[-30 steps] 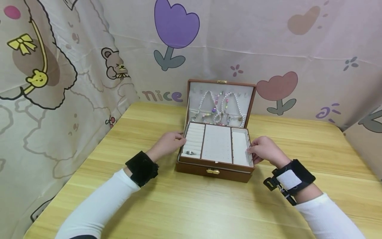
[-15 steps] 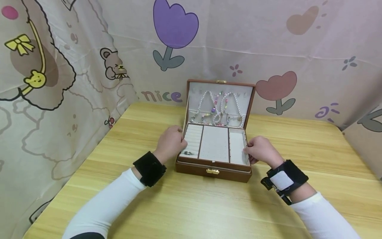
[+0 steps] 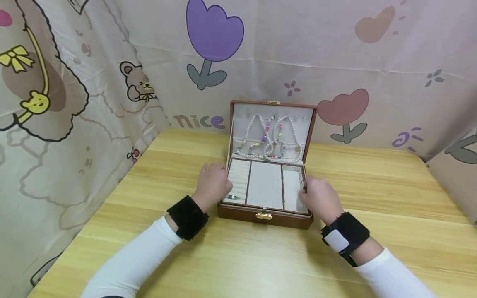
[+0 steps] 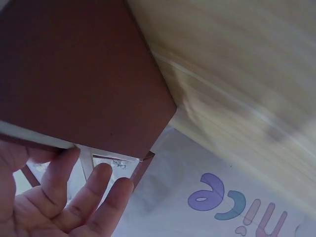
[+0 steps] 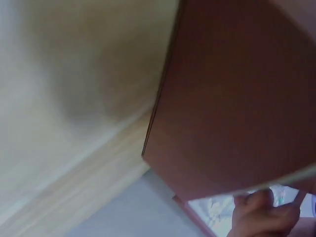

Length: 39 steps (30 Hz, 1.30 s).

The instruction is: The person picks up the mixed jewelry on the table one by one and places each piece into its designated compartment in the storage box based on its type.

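Note:
A brown jewelry box (image 3: pixel 238 214) stands on the table with its lid raised. Its white-lined tray (image 3: pixel 265 186) sits nearly level with the box rim and has three compartments. One silver ring (image 3: pixel 232 197) lies at the front of the left, ridged compartment. The left hand (image 3: pixel 212 186) pinches the tray's left edge between thumb and index finger; in the left wrist view the other fingers (image 4: pixel 96 180) are loosely bent beside the brown box wall (image 4: pixel 89 79). At the opposite side the right hand (image 3: pixel 323 198) pinches the tray's right edge, its fingertips partly hidden.
Pearl and colored bead necklaces (image 3: pixel 249 130) hang inside the raised lid (image 3: pixel 311 136). A gold clasp (image 3: pixel 263 216) is on the box front. Printed cloth (image 3: pixel 268 49) hangs close behind the box. The wooden table (image 3: pixel 242 265) extends around it.
The tray has sunk from above the box rim down into the box, both hands lowering with it. The right hand has shifted slightly left, and its wrist has turned.

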Each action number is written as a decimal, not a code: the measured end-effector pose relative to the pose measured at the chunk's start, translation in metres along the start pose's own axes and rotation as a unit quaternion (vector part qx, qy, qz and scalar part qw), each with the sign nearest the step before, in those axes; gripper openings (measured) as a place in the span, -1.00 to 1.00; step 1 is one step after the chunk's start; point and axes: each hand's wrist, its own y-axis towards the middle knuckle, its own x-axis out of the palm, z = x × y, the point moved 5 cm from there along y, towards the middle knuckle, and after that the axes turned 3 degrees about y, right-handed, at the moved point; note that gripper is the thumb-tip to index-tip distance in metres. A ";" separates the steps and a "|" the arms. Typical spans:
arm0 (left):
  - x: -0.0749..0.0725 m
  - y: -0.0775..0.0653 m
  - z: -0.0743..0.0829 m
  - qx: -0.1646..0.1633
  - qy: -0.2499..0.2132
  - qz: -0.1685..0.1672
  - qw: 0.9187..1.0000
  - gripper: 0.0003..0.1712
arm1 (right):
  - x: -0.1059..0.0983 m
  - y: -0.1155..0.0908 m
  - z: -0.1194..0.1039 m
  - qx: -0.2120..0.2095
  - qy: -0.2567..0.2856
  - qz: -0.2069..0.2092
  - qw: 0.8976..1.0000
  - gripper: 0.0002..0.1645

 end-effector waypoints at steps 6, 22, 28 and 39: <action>0.001 -0.003 -0.001 0.003 -0.019 0.017 1.000 -0.64 | 0.006 -0.001 -0.001 0.000 -0.001 0.015 1.000 -0.91; -0.038 0.092 -0.032 -0.074 -0.477 -0.059 0.874 -0.20 | -0.067 0.082 0.009 0.041 0.327 -0.017 0.944 0.09; -0.026 0.101 -0.014 -0.060 -0.559 -0.124 0.817 -0.24 | -0.056 0.092 0.007 0.020 0.307 0.011 0.952 0.07; -0.032 0.098 -0.015 -0.080 -0.603 -0.123 0.784 -0.14 | -0.068 0.092 0.012 0.007 0.291 0.083 0.953 -0.03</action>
